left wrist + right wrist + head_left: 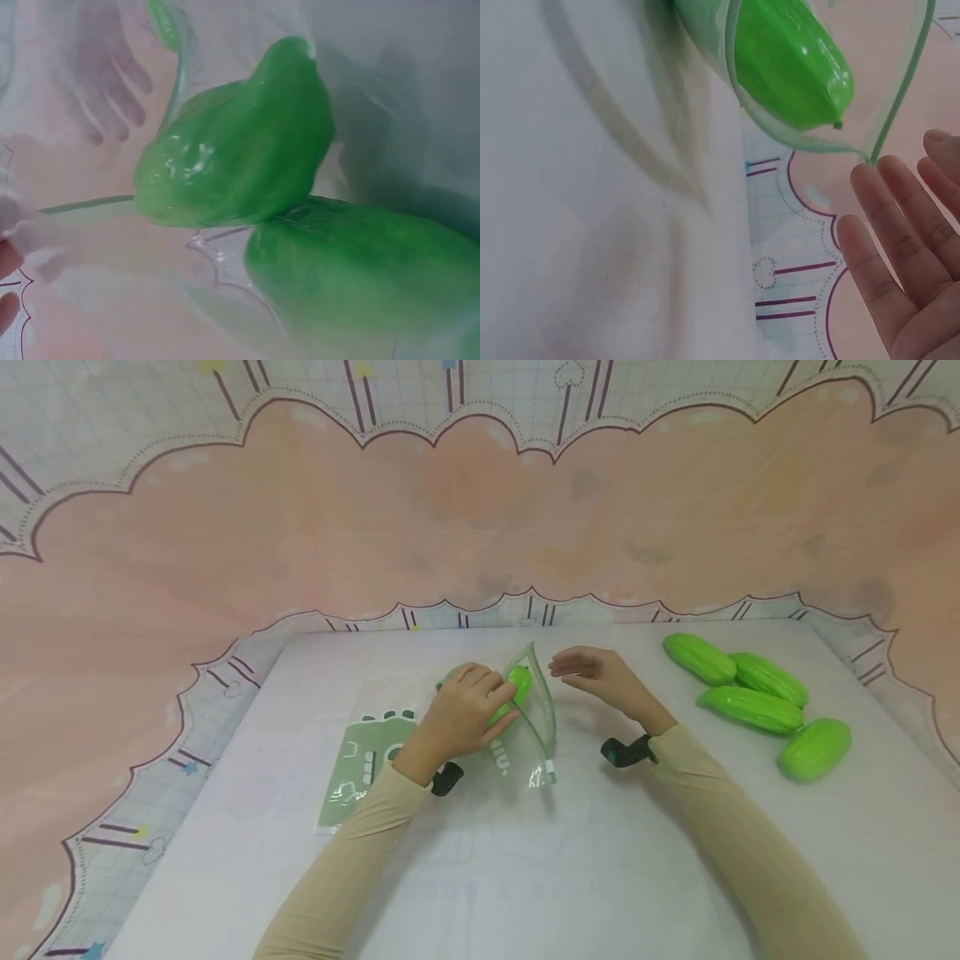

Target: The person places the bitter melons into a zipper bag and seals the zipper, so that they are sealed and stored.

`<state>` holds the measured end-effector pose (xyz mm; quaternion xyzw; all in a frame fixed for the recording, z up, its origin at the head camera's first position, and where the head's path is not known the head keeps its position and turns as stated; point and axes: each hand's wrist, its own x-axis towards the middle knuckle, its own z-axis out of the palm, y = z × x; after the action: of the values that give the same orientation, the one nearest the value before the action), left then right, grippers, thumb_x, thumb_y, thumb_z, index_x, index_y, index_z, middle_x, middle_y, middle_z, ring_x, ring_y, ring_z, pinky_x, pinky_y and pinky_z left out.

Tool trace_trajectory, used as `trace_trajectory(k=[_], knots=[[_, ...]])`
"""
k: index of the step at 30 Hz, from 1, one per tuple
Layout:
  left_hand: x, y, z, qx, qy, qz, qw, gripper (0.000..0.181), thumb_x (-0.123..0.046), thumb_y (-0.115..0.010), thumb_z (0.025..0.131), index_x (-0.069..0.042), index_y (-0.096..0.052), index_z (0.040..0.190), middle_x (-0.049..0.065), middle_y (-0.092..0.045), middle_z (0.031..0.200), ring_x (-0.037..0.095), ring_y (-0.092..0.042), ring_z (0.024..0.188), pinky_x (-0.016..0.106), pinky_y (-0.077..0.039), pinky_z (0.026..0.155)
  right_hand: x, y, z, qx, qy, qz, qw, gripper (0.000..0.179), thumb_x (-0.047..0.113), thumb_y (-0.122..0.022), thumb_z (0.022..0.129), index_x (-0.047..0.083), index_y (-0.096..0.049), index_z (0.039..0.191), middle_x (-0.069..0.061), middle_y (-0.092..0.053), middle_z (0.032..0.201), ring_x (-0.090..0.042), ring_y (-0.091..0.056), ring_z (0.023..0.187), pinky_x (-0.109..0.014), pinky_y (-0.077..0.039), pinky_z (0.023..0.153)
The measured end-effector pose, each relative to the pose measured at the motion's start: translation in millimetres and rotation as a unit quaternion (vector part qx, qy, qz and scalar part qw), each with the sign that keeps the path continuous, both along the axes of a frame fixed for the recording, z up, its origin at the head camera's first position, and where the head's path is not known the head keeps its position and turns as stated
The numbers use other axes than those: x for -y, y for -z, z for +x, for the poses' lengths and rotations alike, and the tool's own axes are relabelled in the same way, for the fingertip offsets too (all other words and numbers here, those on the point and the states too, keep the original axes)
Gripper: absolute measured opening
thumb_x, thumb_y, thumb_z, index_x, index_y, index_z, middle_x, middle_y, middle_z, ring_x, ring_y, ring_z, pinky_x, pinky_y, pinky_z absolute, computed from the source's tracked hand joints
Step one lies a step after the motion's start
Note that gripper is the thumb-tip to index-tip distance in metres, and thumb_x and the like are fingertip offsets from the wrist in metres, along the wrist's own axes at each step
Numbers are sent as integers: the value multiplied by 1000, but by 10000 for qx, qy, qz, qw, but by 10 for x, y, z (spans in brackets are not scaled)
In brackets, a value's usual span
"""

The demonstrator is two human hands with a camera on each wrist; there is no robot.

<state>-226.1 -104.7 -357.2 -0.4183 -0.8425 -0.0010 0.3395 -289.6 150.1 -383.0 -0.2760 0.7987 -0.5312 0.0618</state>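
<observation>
My left hand (459, 712) pinches the upper edge of a clear zip bag (345, 793) that has a green cartoon print and a green zip strip. The bag's mouth gapes toward the right. Inside it, two glossy green ridged gourds (240, 142) show through the film in the left wrist view. One gourd (791, 67) lies near the opening in the right wrist view. Just right of that mouth, my right hand (600, 678) has its fingers extended and holds nothing. Its fingertips (866, 180) are close to the bag's rim; contact cannot be told.
Several more green gourds (750, 708) lie grouped on the right of the white table (480, 877). A white zip slider (550, 767) sits at the near corner of the bag's mouth. Behind the table hangs a patterned cloth (480, 518).
</observation>
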Motion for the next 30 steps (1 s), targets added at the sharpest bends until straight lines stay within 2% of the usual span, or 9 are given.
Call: trace_trajectory(k=[7,12,17,25,30], knots=[[4,-20,5,204,-133,84,9997,22,-33,-63,87,-13,-64,97,3,-66,86,21,-62,88,38,-48,89,-134,24,20,71,154,69,9998,33,11,-59,91,1,-56,123,-25,-59,123,-31,-59,115,-24,-49,95],[-9,3,6,85,-206,305,9993,21,-32,-66,85,-13,-64,95,3,-65,82,20,-62,81,37,-48,87,-231,40,30,135,348,257,9990,31,8,-58,92,2,-56,122,-24,-59,123,-30,-59,115,-25,-49,95],[-12,48,-7,-43,-223,429,9988,19,-29,-69,84,-13,-64,93,2,-66,76,19,-63,74,37,-49,82,-352,55,44,39,458,299,9985,32,12,-56,93,2,-55,123,-24,-59,123,-30,-60,113,-18,-48,93],[-10,81,-22,-213,-231,369,9988,20,-29,-69,83,-13,-61,90,0,-67,64,18,-65,67,33,-50,76,-514,80,66,-71,640,331,9974,35,18,-56,94,2,-54,125,-25,-58,124,-11,-63,108,-13,-46,90],[-4,97,-18,-227,-241,378,9987,20,-29,-70,83,-12,-62,89,1,-66,64,17,-66,68,32,-50,78,-581,72,87,-121,675,133,9976,34,15,-56,94,0,-55,124,-22,-60,123,-7,-63,105,-14,-48,89]])
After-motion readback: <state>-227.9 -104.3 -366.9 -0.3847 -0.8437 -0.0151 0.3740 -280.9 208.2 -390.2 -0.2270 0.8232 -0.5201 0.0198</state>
